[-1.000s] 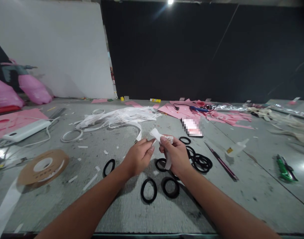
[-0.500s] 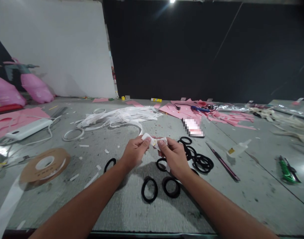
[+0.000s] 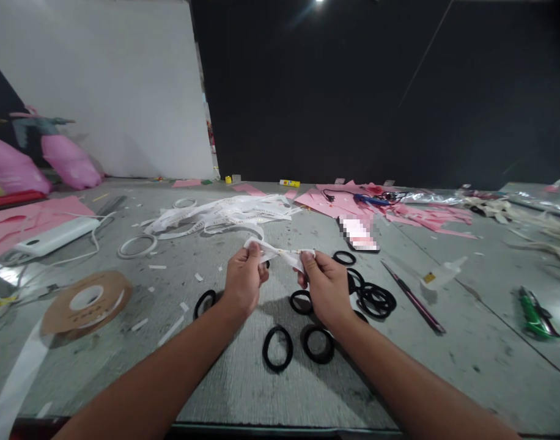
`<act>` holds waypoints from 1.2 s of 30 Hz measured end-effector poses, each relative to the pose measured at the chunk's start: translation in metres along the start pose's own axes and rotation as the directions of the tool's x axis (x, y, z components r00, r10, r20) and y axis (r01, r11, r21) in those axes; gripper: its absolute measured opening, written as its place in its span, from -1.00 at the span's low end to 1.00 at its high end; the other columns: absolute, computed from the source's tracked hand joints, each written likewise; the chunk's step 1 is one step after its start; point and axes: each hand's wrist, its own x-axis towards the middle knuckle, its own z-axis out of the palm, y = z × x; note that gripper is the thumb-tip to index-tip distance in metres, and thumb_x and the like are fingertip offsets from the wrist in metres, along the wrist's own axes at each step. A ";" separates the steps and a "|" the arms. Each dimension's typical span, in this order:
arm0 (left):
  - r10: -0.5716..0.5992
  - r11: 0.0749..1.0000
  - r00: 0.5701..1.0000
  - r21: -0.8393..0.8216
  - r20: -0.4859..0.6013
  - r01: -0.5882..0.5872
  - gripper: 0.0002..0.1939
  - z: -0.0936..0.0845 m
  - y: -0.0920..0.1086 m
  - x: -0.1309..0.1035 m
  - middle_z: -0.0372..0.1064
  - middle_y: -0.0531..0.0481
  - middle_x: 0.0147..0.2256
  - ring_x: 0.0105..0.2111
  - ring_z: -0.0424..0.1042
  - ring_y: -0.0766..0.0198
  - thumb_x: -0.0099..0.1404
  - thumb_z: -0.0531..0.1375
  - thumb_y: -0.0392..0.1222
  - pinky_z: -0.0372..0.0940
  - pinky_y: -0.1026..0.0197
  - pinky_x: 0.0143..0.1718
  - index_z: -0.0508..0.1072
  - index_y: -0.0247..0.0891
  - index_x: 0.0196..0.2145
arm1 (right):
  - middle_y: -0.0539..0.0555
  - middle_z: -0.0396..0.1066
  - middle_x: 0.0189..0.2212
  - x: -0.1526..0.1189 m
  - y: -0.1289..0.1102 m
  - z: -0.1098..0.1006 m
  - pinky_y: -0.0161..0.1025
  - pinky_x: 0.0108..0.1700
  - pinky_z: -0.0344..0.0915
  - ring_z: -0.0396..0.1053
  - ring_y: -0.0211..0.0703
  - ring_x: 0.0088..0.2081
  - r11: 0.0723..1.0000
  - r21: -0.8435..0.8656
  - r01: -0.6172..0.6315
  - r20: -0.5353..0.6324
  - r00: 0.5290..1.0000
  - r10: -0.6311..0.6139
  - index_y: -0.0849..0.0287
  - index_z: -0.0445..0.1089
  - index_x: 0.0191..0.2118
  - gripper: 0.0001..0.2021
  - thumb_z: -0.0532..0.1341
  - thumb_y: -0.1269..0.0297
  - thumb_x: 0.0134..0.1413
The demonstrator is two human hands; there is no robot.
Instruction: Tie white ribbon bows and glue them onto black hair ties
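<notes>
A white printed ribbon (image 3: 290, 257) is stretched between my two hands above the table, twisted narrow in its middle. My left hand (image 3: 242, 280) pinches one end between thumb and fingers. The other end is pinched by my right hand (image 3: 329, 286). Behind them lies a loose heap of the same ribbon (image 3: 225, 215), one strand curving down toward my left hand. Black elastic hair ties (image 3: 277, 349) lie around and below my hands, with a cluster of them (image 3: 376, 300) to the right of my right hand. A small black bit shows beside my left fingers; I cannot tell what it is.
On the left stand a ribbon spool (image 3: 88, 299), a white power strip (image 3: 60, 235) and pink spray bottles (image 3: 71, 160). To the right lie a phone (image 3: 359, 233), tweezers (image 3: 412, 296), a small glue bottle (image 3: 445, 273) and a green cutter (image 3: 537, 313). Pink scraps (image 3: 332, 201) lie behind.
My hands have moved apart, drawing the bunched ribbon out into a longer twisted span. My left hand has shifted left and turned more upright; the view has shifted slightly.
</notes>
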 end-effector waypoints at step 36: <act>-0.233 0.894 0.850 0.449 0.472 -0.004 -0.63 -0.012 0.015 -0.007 0.19 0.12 -0.64 -0.60 0.16 0.37 0.14 0.29 0.12 0.12 0.28 -0.53 0.44 -0.28 -0.47 | 0.09 0.50 -0.27 -0.001 0.001 0.005 -0.24 -0.22 0.33 0.41 -0.15 -0.26 0.991 0.116 -0.067 0.273 0.961 0.033 0.17 0.49 -0.09 -0.62 0.30 0.03 0.05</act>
